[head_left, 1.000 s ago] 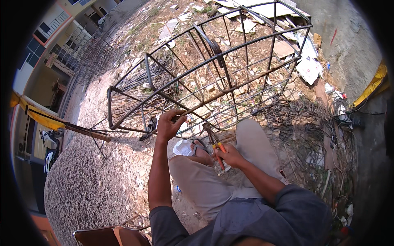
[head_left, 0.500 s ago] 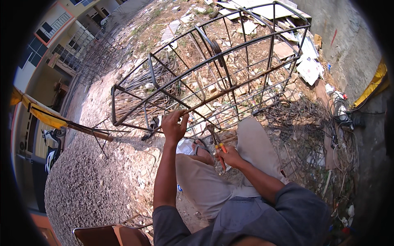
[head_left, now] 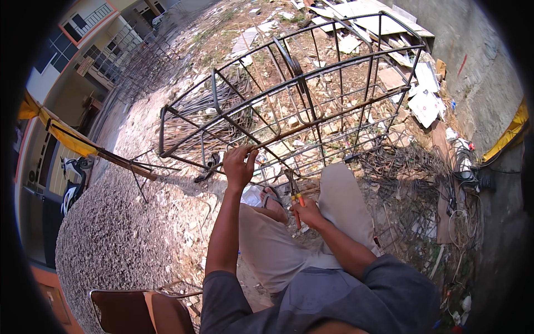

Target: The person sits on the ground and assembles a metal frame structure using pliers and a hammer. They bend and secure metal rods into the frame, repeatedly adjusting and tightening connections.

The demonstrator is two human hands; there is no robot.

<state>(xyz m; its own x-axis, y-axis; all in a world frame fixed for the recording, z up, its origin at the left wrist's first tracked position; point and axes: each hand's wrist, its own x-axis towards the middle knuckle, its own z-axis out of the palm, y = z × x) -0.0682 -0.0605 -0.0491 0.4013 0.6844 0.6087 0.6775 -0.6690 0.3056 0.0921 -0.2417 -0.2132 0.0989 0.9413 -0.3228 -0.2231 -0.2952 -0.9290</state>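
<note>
A long cage of dark steel reinforcing bar, made of rods and bent rectangular hoops, stretches across in front of me. My left hand is closed round the near lower rod at the cage's left part, with the fingertips over the bar. My right hand grips pincers with orange and yellow handles, between my knees. Their jaws point up and away, close below the cage's near rods. Whether the jaws touch a wire or a bar I cannot tell.
Bundled rods lie beyond the cage's left end. Tangled wire spreads to the right, beside a concrete wall. Broken white boards are piled at the far right. A gravel heap and a brown chair are at my left.
The view has shifted slightly, so the cage appears a little lower and further right. Both hands keep their holds, and the pincers have turned slightly, their handles appearing nearer each other.
</note>
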